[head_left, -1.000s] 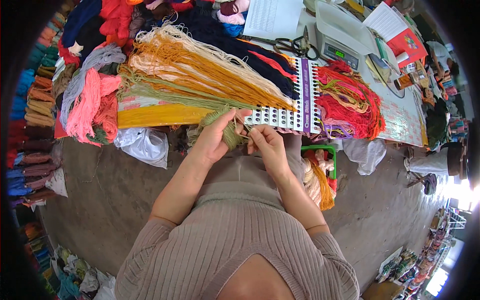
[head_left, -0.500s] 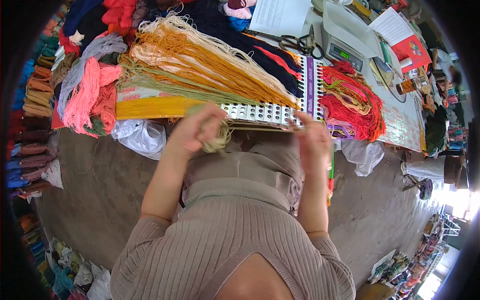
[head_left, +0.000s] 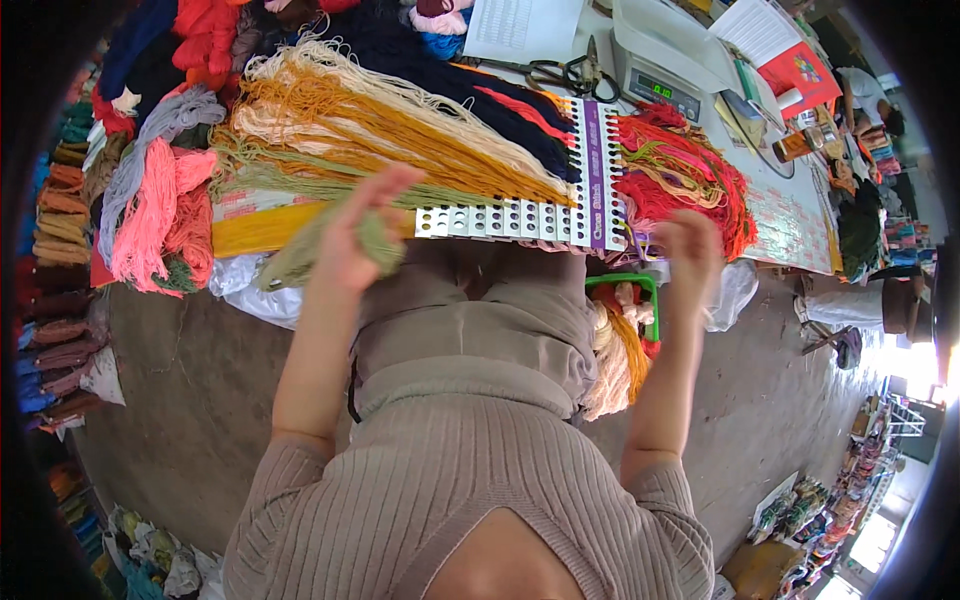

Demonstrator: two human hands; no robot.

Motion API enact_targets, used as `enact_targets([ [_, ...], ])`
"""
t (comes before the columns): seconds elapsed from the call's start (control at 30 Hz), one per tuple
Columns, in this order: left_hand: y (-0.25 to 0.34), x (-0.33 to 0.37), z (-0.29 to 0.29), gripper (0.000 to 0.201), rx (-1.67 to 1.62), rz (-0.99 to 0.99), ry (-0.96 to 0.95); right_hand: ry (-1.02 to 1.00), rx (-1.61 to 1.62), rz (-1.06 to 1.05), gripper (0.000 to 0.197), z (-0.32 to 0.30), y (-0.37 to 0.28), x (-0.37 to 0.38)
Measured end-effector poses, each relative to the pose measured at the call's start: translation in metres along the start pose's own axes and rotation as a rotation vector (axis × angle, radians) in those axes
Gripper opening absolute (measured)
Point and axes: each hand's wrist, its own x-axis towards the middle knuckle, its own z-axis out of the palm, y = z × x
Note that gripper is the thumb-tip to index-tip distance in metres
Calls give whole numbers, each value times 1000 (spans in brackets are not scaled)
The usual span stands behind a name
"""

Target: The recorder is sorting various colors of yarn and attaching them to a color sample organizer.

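My left hand [head_left: 352,245], blurred, is wrapped round a skein of light green thread [head_left: 325,250]; its fingers point up over the table's front edge. Well to the right, my right hand [head_left: 692,245] is raised with fingers curled together; blur hides what is in them. Between the hands lies a white thread card [head_left: 500,217] with rows of punched holes and a purple strip [head_left: 600,200]. From its holes, mustard threads [head_left: 430,165], cream threads [head_left: 350,90] and green threads [head_left: 400,187] fan out leftward across the table.
Red yarn [head_left: 690,180] heaps right of the card, below a scale [head_left: 655,85]. Scissors [head_left: 590,75] lie behind. Coral skeins [head_left: 150,215] sit at the left. A green basket [head_left: 650,300] with yarn is below the table edge, beside a white plastic bag [head_left: 735,295].
My hands have moved apart, the left one leftward with the green thread, the right one rightward off the card. The green basket now shows. The whole view has shifted slightly.
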Motion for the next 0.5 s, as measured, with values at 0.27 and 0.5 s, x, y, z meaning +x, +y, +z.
enact_targets([
  [0.27,-69,47,55,39,300,-573,4,-429,1,275,14,100,47,-2],
  [0.5,-87,68,57,24,687,-428,60,-323,-247,229,23,108,47,-5],
])
